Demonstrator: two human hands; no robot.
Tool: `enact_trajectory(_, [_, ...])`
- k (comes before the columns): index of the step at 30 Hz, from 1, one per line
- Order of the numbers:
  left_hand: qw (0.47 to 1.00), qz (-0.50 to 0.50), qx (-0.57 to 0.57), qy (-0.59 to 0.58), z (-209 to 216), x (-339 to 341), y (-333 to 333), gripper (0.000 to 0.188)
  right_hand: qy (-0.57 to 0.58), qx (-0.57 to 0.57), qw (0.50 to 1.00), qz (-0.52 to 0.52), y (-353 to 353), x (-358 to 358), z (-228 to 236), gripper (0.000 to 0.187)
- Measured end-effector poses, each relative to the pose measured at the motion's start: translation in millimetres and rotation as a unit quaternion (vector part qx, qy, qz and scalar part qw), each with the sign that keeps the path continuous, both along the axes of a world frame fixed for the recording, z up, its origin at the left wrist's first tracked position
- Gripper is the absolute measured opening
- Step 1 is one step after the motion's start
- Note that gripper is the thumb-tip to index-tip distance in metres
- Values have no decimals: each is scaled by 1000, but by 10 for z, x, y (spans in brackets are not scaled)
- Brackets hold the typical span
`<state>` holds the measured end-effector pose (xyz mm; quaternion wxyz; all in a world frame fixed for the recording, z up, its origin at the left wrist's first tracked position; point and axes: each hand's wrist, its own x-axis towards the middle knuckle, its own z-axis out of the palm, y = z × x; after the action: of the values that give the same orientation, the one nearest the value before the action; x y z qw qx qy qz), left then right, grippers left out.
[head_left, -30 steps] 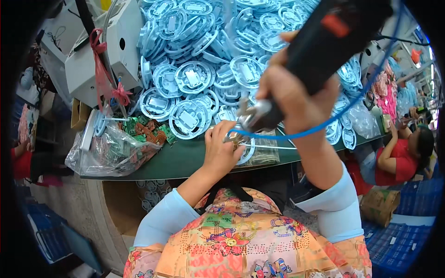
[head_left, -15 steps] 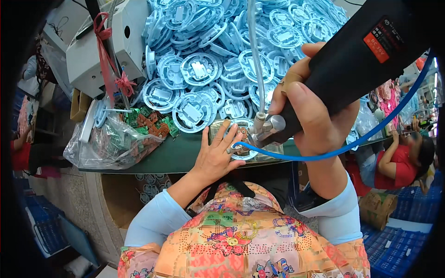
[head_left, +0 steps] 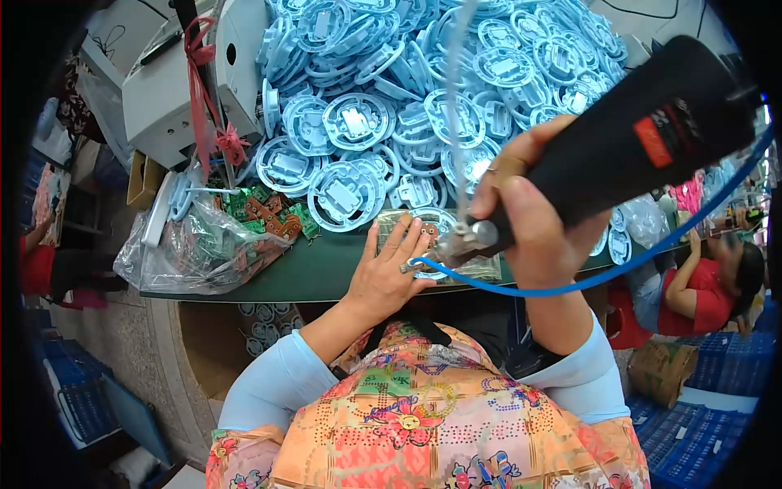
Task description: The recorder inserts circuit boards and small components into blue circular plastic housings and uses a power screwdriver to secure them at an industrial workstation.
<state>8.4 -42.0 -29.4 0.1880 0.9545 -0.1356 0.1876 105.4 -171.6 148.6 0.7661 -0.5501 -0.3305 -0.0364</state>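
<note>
My right hand [head_left: 533, 216] is wrapped round a black electric screwdriver [head_left: 611, 155] with an orange label, tilted down to the left. Its metal nose [head_left: 472, 240], blurred by motion, reaches over a pale blue round plastic housing [head_left: 446, 218] at the table's front edge. A small brown circuit board [head_left: 429, 231] shows inside the housing. My left hand [head_left: 381, 279] lies with fingers stretched out on the housing's left side, fingertips beside the board. From the nose run a thin blue hose [head_left: 562, 289] and a clear tube [head_left: 458, 106]. The bit's tip is hidden.
A big heap of pale blue housings [head_left: 354, 122] covers the back of the green table [head_left: 244, 284]. Left are a clear plastic bag [head_left: 195, 265], loose green and brown circuit boards [head_left: 265, 216] and a white machine [head_left: 179, 106]. A person in red [head_left: 707, 285] sits at the right.
The screwdriver's rear end has swung lower and to the right, leaning it flatter. My right hand has shifted slightly down; my left hand stays about in place on the housing.
</note>
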Motion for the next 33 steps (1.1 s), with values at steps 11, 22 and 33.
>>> enact_trajectory(11, [999, 30, 18, 35, -19, -27, -19, 79, -77, -87, 993, 2, -56, 212, 459, 48])
enact_trajectory(22, [998, 37, -32, 33, -74, -14, -41, 78, -66, -63, 995, 26, -4, 264, 113, 49])
enact_trajectory(33, [999, 34, -24, 30, -68, -5, -43, 72, -73, -83, 994, 16, -11, 293, 76, 46])
